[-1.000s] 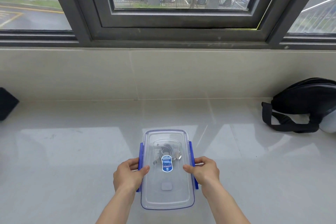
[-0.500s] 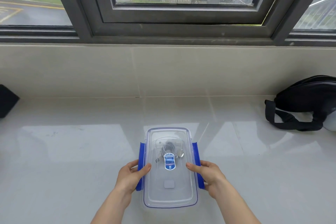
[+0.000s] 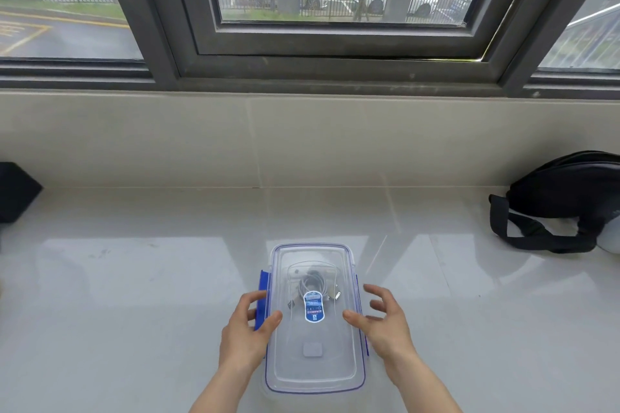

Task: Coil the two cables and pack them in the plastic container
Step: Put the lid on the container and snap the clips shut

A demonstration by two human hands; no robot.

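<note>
A clear plastic container (image 3: 315, 375) with blue side clips sits on the pale glossy ledge straight in front of me, its lid on. Through the lid I see grey coiled cables (image 3: 312, 282) with metal plugs in its far half, partly hidden by a blue label (image 3: 313, 307). My left hand (image 3: 245, 335) holds the container's left side, thumb on the lid, fingers against the left clip (image 3: 262, 288), which sticks out sideways. My right hand (image 3: 384, 322) is at the right side with fingers spread, only the thumb tip on the lid. The right clip (image 3: 358, 292) lies flat against the wall.
A black bag with a strap (image 3: 563, 201) lies at the back right, with a white object (image 3: 612, 240) beside it. A dark object (image 3: 15, 191) sits at the far left edge. A low tiled wall and window frame rise behind the ledge.
The right clip, which stuck out sideways before, is folded down against the container. My right fingers have opened and lifted off it. The left hand stays on the left clip.
</note>
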